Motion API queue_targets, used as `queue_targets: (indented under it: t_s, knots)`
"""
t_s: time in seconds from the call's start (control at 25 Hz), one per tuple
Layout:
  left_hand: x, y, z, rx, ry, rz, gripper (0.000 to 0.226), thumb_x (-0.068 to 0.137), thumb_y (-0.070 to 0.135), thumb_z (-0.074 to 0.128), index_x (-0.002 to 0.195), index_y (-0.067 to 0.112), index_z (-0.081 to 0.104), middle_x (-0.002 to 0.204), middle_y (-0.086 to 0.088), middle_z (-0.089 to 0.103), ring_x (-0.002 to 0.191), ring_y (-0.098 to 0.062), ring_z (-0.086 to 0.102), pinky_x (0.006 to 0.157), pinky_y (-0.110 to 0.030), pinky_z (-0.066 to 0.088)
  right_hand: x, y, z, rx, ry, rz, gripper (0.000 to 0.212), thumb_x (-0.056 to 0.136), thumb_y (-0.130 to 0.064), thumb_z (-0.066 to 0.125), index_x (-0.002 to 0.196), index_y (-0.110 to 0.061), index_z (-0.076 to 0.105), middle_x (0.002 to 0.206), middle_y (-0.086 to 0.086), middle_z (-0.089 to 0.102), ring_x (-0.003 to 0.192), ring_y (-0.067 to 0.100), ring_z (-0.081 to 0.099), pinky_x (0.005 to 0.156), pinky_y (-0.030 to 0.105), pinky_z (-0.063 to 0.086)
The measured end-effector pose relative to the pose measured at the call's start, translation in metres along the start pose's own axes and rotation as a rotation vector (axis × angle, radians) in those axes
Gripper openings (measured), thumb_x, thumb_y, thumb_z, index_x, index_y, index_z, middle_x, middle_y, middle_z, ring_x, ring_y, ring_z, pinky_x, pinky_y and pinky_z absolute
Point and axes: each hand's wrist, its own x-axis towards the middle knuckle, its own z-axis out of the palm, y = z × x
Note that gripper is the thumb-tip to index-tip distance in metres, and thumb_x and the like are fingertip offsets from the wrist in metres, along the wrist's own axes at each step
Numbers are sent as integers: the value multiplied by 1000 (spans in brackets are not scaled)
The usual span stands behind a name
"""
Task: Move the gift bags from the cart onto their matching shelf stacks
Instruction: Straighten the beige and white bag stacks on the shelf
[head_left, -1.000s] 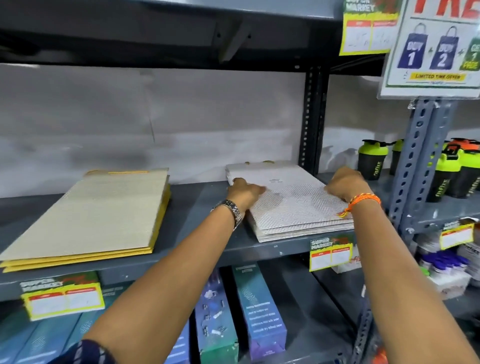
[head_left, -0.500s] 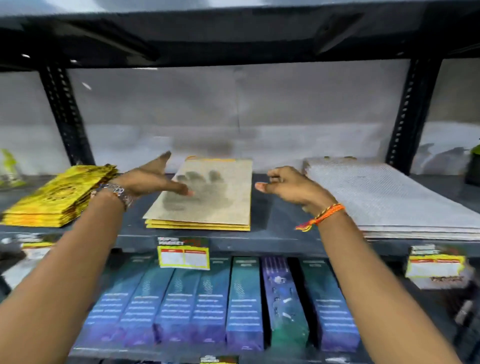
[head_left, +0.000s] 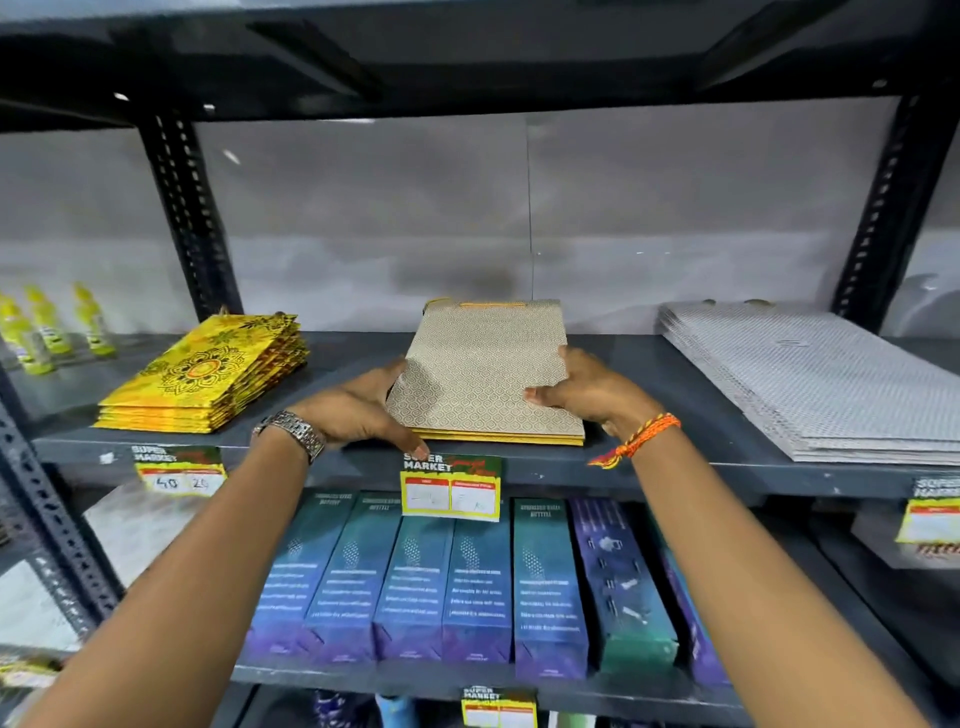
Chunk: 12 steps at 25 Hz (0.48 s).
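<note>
Three flat stacks of gift bags lie on the grey shelf (head_left: 675, 467). In the middle is a beige patterned stack with yellow edges (head_left: 483, 374). My left hand (head_left: 358, 410) presses its left side, thumb at the front corner. My right hand (head_left: 587, 389) clasps its right edge, thumb on top. A yellow mandala-print stack (head_left: 208, 379) lies to the left, and a wide white dotted stack (head_left: 810, 379) to the right. The cart is out of view.
Black perforated uprights (head_left: 187, 218) frame the bay, with another shelf close overhead. Yellow-green bottles (head_left: 47, 332) stand at far left. Blue and purple boxes (head_left: 457, 582) fill the lower shelf. Price tags (head_left: 451, 488) hang from the shelf front.
The view swung left from the white stack to the beige one. Both hands left the white stack, crossed open through the air, and now grip the sides of the beige stack.
</note>
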Motion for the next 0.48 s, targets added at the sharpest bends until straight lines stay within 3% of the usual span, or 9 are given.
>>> queue_targets:
  t_s: [0.08,0.16,0.24,0.36,0.48]
  knots:
    - [1,1,0,-76,-12,14,84,64,-12,81,139,6,45,135,-11,59,129,-27,54,114,-41,38,-2,-4,1,-31,9,2,85,84,-29,76,148,0,29,158,14,32,143,30,35,106,33,35]
    - [2,1,0,-152,-16,-7,79,66,-18,77,136,3,48,135,-16,59,129,-32,54,114,-46,37,-3,-4,1,-21,11,-11,85,84,-32,75,149,-2,29,158,12,32,143,29,35,106,31,34]
    - [4,1,0,-153,-22,-26,78,66,-19,76,136,3,49,134,-17,60,128,-33,54,114,-47,38,-6,-2,2,-12,-8,-23,89,83,-35,76,151,-5,27,159,10,31,143,28,35,102,27,32]
    - [7,-1,0,-155,-22,-41,78,65,-19,76,135,3,50,132,-17,61,127,-33,56,113,-46,39,-6,-4,3,-43,-34,0,103,79,-41,78,155,-6,17,164,9,22,147,28,29,112,31,30]
    - [6,-1,-1,-173,-16,-75,87,59,-12,82,138,3,48,133,-17,60,127,-33,55,113,-47,39,-6,-8,5,-38,-38,22,104,80,-38,78,155,-6,15,164,10,21,149,29,26,115,34,29]
